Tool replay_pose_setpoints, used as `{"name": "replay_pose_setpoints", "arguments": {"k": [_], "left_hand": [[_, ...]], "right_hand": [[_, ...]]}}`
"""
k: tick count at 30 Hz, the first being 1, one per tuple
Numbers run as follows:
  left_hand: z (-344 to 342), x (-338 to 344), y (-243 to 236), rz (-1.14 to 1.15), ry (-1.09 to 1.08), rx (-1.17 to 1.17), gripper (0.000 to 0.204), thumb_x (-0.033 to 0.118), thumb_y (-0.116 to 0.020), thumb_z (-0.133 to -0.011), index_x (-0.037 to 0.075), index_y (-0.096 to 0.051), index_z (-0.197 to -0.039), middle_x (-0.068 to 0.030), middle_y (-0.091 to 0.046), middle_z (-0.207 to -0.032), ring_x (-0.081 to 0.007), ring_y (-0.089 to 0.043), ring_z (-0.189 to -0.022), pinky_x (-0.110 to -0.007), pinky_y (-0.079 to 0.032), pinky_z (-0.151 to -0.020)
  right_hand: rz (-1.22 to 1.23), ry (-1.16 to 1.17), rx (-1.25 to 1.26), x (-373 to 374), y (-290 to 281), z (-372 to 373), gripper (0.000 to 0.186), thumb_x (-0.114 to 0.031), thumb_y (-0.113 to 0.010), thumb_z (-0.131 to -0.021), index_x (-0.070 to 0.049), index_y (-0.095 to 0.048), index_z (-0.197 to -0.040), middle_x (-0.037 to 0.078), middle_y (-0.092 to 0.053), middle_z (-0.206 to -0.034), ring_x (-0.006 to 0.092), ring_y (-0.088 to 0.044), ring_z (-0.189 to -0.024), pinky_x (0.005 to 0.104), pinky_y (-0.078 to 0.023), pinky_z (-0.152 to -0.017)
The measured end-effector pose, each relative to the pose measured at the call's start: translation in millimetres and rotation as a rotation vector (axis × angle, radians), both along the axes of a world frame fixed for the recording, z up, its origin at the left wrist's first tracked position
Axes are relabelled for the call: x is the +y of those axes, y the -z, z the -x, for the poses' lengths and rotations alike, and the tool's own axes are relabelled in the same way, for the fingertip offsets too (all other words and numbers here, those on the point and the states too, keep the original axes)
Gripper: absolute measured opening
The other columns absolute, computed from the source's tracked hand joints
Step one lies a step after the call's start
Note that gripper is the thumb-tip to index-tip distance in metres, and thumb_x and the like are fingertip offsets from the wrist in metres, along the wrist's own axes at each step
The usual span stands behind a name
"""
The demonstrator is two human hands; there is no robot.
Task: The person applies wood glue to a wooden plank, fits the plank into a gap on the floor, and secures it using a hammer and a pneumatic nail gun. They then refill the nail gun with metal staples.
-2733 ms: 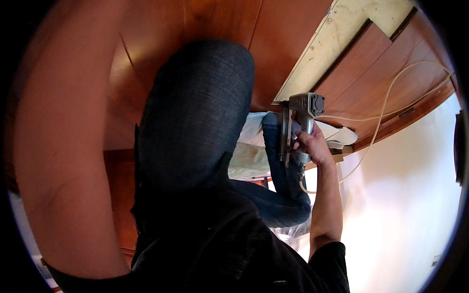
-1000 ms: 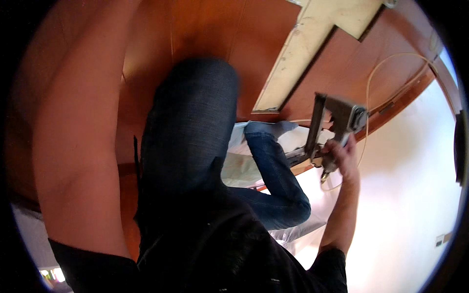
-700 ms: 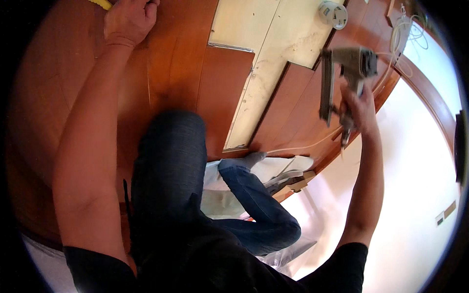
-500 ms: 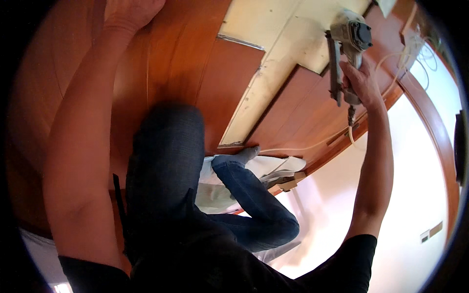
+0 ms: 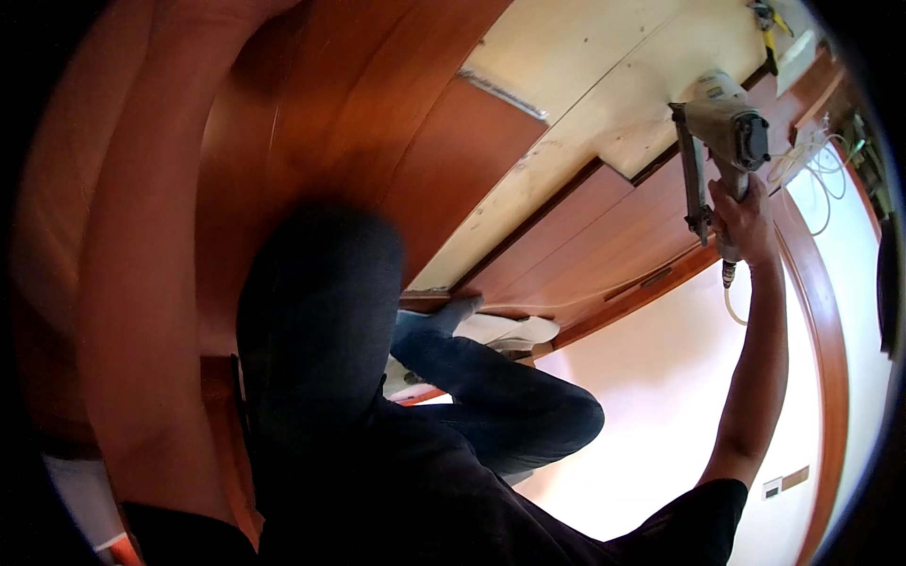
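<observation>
My right hand [image 5: 746, 219] is wrapped round the handle of a grey nail gun [image 5: 719, 124], held up at the right with its long magazine slanting down toward me. An air hose [image 5: 731, 300] hangs from the base of its handle. My left hand [image 5: 222, 8] reaches to the top left, over reddish-brown floorboards [image 5: 349, 104]; its fingers are cut off by the picture's upper edge. Between the boards runs a strip of pale bare underlayer [image 5: 604, 80], bordered by stepped board ends. I am kneeling on the boards, one knee forward.
A yellow-handled tool [image 5: 772, 38] lies on the pale strip at the far right. Coiled pale hose [image 5: 816, 170] lies beyond the gun. A white wall [image 5: 651, 377] with wooden trim [image 5: 819, 311] rises at the right. White sheeting [image 5: 514, 330] lies by my foot.
The view has shifted. The nail gun, still in my right hand, now appears farther right and a little lower. My left hand has slid farther out past the upper edge.
</observation>
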State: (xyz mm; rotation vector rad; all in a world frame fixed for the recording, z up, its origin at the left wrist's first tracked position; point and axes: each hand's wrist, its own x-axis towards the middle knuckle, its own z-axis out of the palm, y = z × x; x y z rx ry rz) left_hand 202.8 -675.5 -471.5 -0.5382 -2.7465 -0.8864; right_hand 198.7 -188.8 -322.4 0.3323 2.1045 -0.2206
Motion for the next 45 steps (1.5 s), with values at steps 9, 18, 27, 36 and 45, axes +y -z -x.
{"name": "replay_pose_setpoints", "arguments": {"k": [9, 18, 27, 36, 45], "left_hand": [[1, -4, 20, 0.119, -0.065, -0.231, 0.012, 0.005, -0.059, -0.084, 0.012, -0.067, -0.091, -0.0074, -0.067, -0.104, -0.0342, -0.065, -0.096, -0.041, -0.053, -0.081], [7, -17, 27, 0.251, -0.009, -0.115, 0.02, -0.005, -0.053, -0.082, 0.008, -0.065, -0.091, -0.0134, -0.067, -0.108, -0.0345, -0.066, -0.1, -0.037, -0.053, -0.083], [3, -34, 24, 0.244, 0.086, -0.183, 0.016, -0.006, -0.05, -0.082, 0.002, -0.062, -0.088, -0.0159, -0.063, -0.096, -0.0339, -0.063, -0.092, -0.041, -0.051, -0.084], [-1, -47, 31, 0.281, 0.094, -0.156, 0.012, 0.003, -0.049, -0.087, 0.001, -0.061, -0.087, -0.0164, -0.062, -0.096, -0.0356, -0.061, -0.088, -0.044, -0.051, -0.086], [-1, -29, 32, 0.279, 0.124, -0.064, 0.009, 0.008, -0.05, -0.091, 0.004, -0.058, -0.087, -0.0152, -0.06, -0.088, -0.0373, -0.06, -0.086, -0.047, -0.053, -0.081]], "right_hand": [[0.059, -0.038, -0.041, -17, -8, 7, 0.026, -0.018, -0.063, -0.09, 0.0, -0.056, -0.108, 0.006, -0.059, -0.074, 0.0135, -0.058, -0.061, 0.0321, -0.049, -0.056], [0.185, 0.175, -0.099, 9, -13, 18, 0.019, -0.009, -0.063, -0.089, -0.001, -0.056, -0.105, 0.009, -0.06, -0.074, 0.0182, -0.058, -0.064, 0.0359, -0.05, -0.063], [0.313, 0.287, -0.159, 30, -9, 25, 0.015, -0.015, -0.065, -0.091, -0.003, -0.059, -0.098, 0.006, -0.062, -0.076, 0.0161, -0.06, -0.069, 0.032, -0.05, -0.066], [0.432, 0.429, -0.117, 46, -1, 12, 0.017, -0.019, -0.067, -0.092, -0.003, -0.063, -0.092, 0.002, -0.06, -0.068, 0.0119, -0.058, -0.06, 0.0273, -0.045, -0.055], [0.379, 0.226, -0.143, 29, -7, 11, 0.055, -0.014, -0.063, -0.086, 0.001, -0.046, -0.136, 0.03, -0.067, -0.083, 0.0488, -0.067, -0.084, 0.0539, -0.054, -0.078]]}}
